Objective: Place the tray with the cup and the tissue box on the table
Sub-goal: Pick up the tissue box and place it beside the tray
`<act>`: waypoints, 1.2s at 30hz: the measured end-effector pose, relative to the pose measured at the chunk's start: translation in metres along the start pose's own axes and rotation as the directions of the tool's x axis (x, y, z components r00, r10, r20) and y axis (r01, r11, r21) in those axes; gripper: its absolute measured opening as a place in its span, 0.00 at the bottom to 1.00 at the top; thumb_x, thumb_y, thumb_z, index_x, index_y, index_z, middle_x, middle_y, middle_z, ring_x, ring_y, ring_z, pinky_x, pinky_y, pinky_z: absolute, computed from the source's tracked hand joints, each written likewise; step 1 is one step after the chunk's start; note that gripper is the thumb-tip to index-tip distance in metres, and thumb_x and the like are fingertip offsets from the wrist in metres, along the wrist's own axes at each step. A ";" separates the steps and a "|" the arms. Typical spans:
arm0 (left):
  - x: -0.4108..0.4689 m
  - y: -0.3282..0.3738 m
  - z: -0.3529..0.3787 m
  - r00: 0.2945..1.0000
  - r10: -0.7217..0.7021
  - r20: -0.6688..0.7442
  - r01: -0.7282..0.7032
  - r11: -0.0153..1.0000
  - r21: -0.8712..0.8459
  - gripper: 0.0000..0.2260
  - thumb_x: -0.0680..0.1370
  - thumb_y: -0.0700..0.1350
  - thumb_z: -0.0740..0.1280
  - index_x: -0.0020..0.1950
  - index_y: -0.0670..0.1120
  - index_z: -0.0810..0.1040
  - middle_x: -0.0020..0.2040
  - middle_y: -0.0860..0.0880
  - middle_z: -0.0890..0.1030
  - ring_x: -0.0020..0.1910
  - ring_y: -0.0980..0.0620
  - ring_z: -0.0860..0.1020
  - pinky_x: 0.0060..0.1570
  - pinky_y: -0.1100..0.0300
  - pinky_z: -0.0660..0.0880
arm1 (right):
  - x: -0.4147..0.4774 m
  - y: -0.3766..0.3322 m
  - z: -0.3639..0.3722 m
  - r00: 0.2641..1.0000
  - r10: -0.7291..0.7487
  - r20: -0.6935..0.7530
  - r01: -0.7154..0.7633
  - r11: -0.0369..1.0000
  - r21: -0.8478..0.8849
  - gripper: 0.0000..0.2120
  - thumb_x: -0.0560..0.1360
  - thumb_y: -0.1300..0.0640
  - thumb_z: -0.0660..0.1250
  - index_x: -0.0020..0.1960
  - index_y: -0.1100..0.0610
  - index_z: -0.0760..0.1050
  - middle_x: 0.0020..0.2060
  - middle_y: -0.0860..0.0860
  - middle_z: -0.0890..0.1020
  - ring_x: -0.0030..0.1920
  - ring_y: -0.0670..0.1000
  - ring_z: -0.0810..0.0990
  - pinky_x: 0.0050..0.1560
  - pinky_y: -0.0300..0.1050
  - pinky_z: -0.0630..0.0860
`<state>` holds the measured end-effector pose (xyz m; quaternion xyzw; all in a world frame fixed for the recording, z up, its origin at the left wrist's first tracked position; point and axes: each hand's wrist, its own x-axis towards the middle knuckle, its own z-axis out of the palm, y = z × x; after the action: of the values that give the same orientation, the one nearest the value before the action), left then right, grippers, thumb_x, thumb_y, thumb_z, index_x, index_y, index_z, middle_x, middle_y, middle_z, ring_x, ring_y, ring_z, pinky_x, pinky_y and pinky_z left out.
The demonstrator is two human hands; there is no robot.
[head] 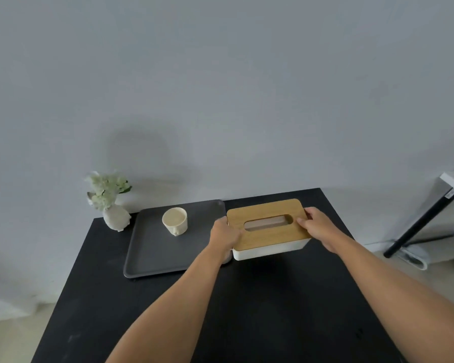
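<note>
Box (269,229) centre-right of frame, on table (247,310), touching tray (152,252) edge. Left hand (224,235), right hand (316,226) fingers curled, clasping box ends. Cup (174,221) upright on tray.

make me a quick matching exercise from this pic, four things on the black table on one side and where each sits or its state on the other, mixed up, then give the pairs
Things
1. cup
2. tissue box
3. vase of flowers
4. tray

Places or states
A. at the table's far left corner, by the wall
B. held at both ends by the left hand and right hand
C. flat on the table, left of the box
D. upright on the tray

Pairs: 1-D, 2-B, 3-A, 4-C
</note>
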<state>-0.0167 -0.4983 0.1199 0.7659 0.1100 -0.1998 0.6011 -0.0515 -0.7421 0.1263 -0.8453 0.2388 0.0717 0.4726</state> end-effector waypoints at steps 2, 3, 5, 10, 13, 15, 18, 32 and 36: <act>0.015 0.005 -0.008 1.000 0.010 0.014 -0.010 0.999 0.046 0.15 0.71 0.36 0.66 0.56 0.45 0.82 0.51 0.46 0.85 0.52 0.46 0.84 0.45 0.51 0.84 | 0.009 -0.005 0.006 1.000 0.007 -0.003 -0.007 1.000 0.009 0.20 0.79 0.57 0.63 0.70 0.57 0.66 0.58 0.51 0.75 0.57 0.51 0.73 0.58 0.49 0.71; 0.023 0.008 -0.011 1.000 0.010 0.016 -0.011 0.998 0.063 0.15 0.71 0.36 0.66 0.56 0.45 0.82 0.52 0.45 0.85 0.53 0.45 0.84 0.48 0.49 0.83 | 0.015 -0.008 0.008 1.000 0.009 -0.002 -0.009 1.000 0.012 0.20 0.79 0.57 0.63 0.70 0.57 0.67 0.57 0.50 0.75 0.57 0.51 0.73 0.57 0.48 0.71; 0.039 0.011 -0.014 1.000 0.001 0.017 -0.002 0.997 0.075 0.15 0.71 0.37 0.66 0.56 0.43 0.81 0.53 0.42 0.85 0.51 0.44 0.84 0.45 0.50 0.82 | 0.028 -0.012 0.010 1.000 0.006 -0.001 -0.006 1.000 0.010 0.20 0.79 0.57 0.63 0.70 0.57 0.67 0.58 0.51 0.75 0.57 0.51 0.74 0.57 0.48 0.72; 0.076 0.010 -0.014 0.999 -0.048 -0.014 0.049 0.993 0.109 0.17 0.67 0.39 0.65 0.56 0.39 0.80 0.50 0.39 0.85 0.42 0.45 0.80 0.38 0.53 0.77 | 0.062 -0.020 0.018 0.999 0.004 0.039 -0.004 1.000 -0.003 0.20 0.79 0.58 0.63 0.70 0.57 0.68 0.58 0.51 0.76 0.57 0.51 0.75 0.55 0.48 0.72; 0.097 0.015 -0.010 0.998 -0.060 -0.018 0.062 0.991 0.116 0.18 0.68 0.39 0.65 0.57 0.37 0.80 0.46 0.44 0.81 0.42 0.47 0.78 0.38 0.54 0.78 | 0.085 -0.023 0.017 0.998 0.012 0.059 -0.012 1.000 -0.001 0.20 0.79 0.58 0.63 0.71 0.57 0.68 0.60 0.52 0.77 0.58 0.52 0.76 0.56 0.48 0.72; 0.110 0.021 -0.006 0.998 -0.063 -0.017 0.064 0.993 0.100 0.18 0.68 0.38 0.66 0.57 0.37 0.80 0.47 0.43 0.81 0.42 0.47 0.78 0.38 0.54 0.77 | 0.100 -0.024 0.015 0.998 0.016 0.065 -0.016 1.000 0.000 0.21 0.79 0.58 0.63 0.71 0.57 0.68 0.61 0.53 0.77 0.59 0.52 0.76 0.58 0.48 0.73; 0.132 0.028 0.001 0.997 -0.080 -0.012 0.081 0.993 0.092 0.16 0.70 0.36 0.66 0.58 0.36 0.79 0.47 0.41 0.80 0.42 0.46 0.77 0.38 0.53 0.76 | 0.123 -0.025 0.012 0.997 0.024 0.075 -0.024 1.000 -0.004 0.21 0.79 0.58 0.63 0.71 0.57 0.68 0.62 0.53 0.76 0.58 0.52 0.75 0.57 0.48 0.73; 0.201 0.027 0.011 0.990 -0.135 -0.030 0.137 0.983 0.120 0.12 0.73 0.33 0.67 0.56 0.35 0.80 0.41 0.44 0.76 0.39 0.47 0.75 0.37 0.55 0.74 | 0.197 -0.019 0.029 0.990 0.059 0.128 -0.056 0.998 -0.028 0.21 0.80 0.56 0.62 0.71 0.57 0.67 0.62 0.53 0.75 0.55 0.50 0.72 0.54 0.47 0.70; 0.209 0.025 0.013 0.990 -0.143 -0.009 0.143 0.983 0.113 0.09 0.74 0.33 0.66 0.53 0.40 0.80 0.43 0.44 0.77 0.40 0.47 0.77 0.35 0.57 0.76 | 0.207 -0.014 0.030 0.991 0.053 0.126 -0.050 0.998 -0.023 0.20 0.80 0.57 0.62 0.71 0.56 0.68 0.60 0.52 0.76 0.56 0.51 0.74 0.54 0.47 0.71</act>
<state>0.1782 -0.5323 0.0474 0.7890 0.1535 -0.2478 0.5408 0.1399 -0.7803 0.0491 -0.8372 0.2295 0.1397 0.4763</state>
